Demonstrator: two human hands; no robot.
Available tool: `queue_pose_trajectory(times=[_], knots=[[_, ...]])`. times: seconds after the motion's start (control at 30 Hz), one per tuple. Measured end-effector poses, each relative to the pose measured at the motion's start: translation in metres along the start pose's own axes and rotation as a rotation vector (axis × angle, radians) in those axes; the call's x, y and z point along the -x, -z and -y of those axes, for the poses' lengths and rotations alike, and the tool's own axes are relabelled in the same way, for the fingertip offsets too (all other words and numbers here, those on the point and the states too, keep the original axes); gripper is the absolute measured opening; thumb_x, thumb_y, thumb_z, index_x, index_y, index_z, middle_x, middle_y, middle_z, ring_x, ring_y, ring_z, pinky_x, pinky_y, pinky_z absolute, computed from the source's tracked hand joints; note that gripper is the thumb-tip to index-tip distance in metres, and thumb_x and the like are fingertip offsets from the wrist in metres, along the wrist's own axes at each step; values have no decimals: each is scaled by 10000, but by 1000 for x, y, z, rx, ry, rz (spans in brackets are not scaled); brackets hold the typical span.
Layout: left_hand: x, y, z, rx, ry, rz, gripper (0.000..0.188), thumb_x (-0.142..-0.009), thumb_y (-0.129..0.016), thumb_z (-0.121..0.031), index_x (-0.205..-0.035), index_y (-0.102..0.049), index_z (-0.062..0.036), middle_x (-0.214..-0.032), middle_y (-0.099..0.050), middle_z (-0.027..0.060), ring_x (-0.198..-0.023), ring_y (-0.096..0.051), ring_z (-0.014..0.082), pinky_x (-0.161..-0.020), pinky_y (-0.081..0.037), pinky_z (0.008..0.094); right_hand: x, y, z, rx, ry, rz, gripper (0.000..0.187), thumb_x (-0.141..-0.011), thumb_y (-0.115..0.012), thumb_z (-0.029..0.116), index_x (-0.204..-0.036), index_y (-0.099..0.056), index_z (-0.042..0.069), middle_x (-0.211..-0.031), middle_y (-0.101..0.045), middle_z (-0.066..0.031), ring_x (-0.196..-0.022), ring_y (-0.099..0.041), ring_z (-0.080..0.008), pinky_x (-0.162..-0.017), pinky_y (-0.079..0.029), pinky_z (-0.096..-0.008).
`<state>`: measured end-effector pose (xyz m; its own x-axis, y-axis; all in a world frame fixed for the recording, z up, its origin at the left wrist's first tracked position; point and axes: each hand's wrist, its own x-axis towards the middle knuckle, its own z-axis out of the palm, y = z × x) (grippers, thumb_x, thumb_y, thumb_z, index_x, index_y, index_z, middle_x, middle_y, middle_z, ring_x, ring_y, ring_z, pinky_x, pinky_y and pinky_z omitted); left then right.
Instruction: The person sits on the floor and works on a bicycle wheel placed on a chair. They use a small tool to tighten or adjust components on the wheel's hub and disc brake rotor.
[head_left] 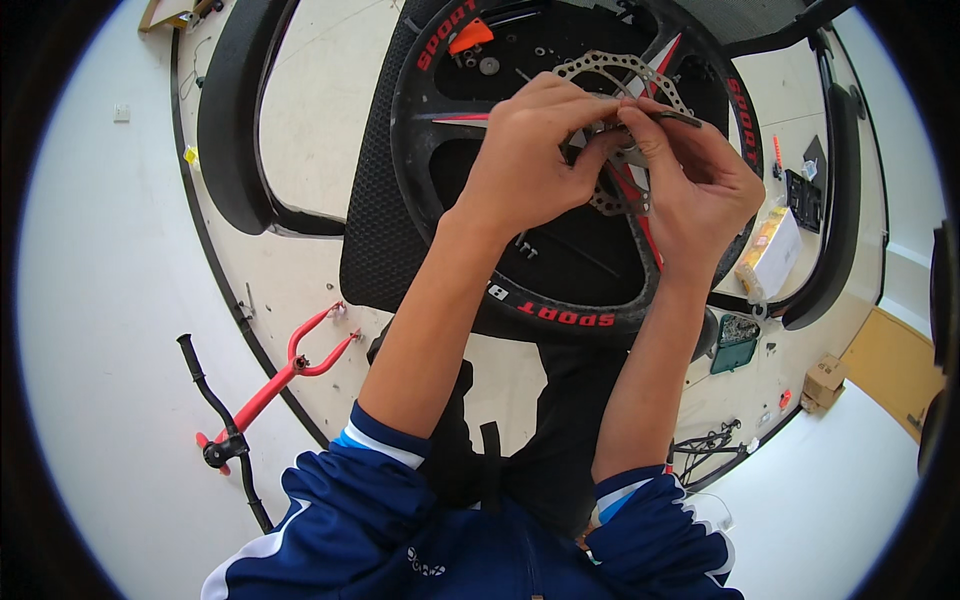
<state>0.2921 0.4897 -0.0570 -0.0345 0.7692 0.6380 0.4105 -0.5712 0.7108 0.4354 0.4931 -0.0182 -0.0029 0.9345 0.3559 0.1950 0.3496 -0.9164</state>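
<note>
A black spoked bicycle wheel with red and white markings lies flat on a black chair seat. On its hub sits a silver perforated brake rotor, partly covered by my hands. Both hands meet over the hub, fingertips almost touching. My left hand is closed in a pinch; what lies between its fingers is mostly hidden. My right hand pinches a thin, flat dark metal piece whose end sticks out past the fingers. Its exact kind does not show.
Small washers and nuts and an orange piece lie within the wheel's far opening; several bolts rest nearer. Chair armrests flank the seat. A red fork with handlebar stands at left. A green parts box lies at right.
</note>
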Motion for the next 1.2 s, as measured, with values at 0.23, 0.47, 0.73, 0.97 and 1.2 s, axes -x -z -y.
queue_pose_trajectory(times=[0.23, 0.47, 0.73, 0.97, 1.2], knots=[[1, -2, -4, 70, 117, -6, 237, -712, -739, 74, -934, -740, -9, -814, -707, 88, -727, -668, 194, -682, -527, 267, -2, -1, -10, -56, 56, -78, 244, -784, -812, -45, -1015, -733, -38, -859, -734, -67, -770, -686, -116, -736, -550, -227], [-1, 1, 3, 133, 93, 58, 191, -769, -716, 77, -943, -742, 0, -844, -710, 92, -719, -658, 173, -664, -512, 257, -4, 6, -1, -153, -38, 51, 201, -813, -780, -43, -1010, -740, -36, -924, -749, -97, -849, -712, -141, -791, -562, -249], [-2, 2, -2, 109, 218, 35, 187, -751, -751, 37, -935, -743, 3, -828, -714, 80, -702, -661, 160, -653, -514, 251, 1, -5, -1, -60, 5, -59, 184, -793, -791, -56, -968, -744, -27, -901, -751, -89, -827, -718, -136, -791, -571, -251], [-1, -6, -3, 98, 136, -34, 204, -734, -739, 51, -934, -731, 9, -823, -706, 103, -704, -670, 180, -663, -516, 263, -4, 0, 5, -198, 25, 21, 195, -814, -790, -24, -1003, -743, -21, -945, -744, -95, -858, -714, -139, -814, -563, -251], [-1, -5, -2, 113, 121, -3, 190, -742, -711, 51, -928, -717, 12, -838, -707, 106, -727, -668, 200, -674, -516, 276, -4, 8, -2, -144, 83, 110, 244, -831, -796, 19, -1058, -714, -19, -968, -734, -91, -896, -707, -146, -805, -568, -259]])
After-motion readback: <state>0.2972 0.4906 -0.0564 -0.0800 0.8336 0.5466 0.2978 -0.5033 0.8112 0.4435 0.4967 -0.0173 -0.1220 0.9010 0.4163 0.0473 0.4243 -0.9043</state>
